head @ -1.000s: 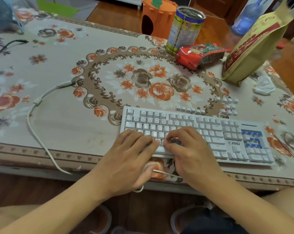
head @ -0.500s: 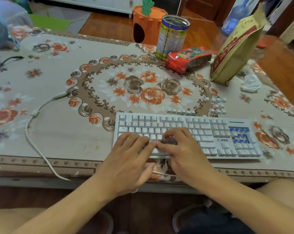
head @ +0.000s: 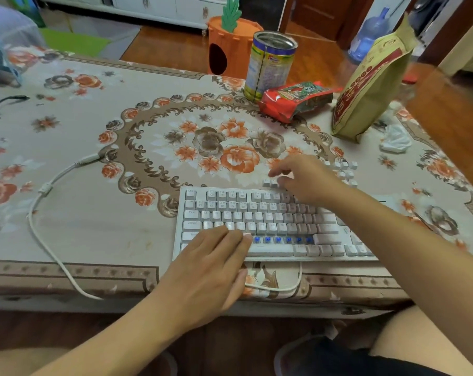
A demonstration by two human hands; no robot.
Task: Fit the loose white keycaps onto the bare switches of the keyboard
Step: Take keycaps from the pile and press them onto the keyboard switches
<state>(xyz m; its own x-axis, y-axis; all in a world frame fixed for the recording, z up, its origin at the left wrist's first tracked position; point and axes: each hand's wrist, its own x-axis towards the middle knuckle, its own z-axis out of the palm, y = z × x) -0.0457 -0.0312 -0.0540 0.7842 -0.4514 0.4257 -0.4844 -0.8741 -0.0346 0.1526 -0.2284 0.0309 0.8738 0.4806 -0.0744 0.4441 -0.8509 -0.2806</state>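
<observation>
Your floral tablecloth (head: pixel 67 234) carries everything, and the white MSI keyboard (head: pixel 270 221) lies at its near edge so both hands reach it easily. Your left hand (head: pixel 211 270) rests flat on the keyboard's lower-left keys, fingers straight and holding nothing, most likely to steady the board. Just right of its fingertips runs a row of bare blue switches (head: pixel 283 240), the gap still to be filled. Your right hand (head: pixel 308 177) reaches over the top edge of the keyboard to the loose white keycaps (head: pixel 346 170) lying in a cluster on the cloth just beyond it; its fingers are curled down over the caps' near row, but I cannot tell whether they pinch one yet.
</observation>
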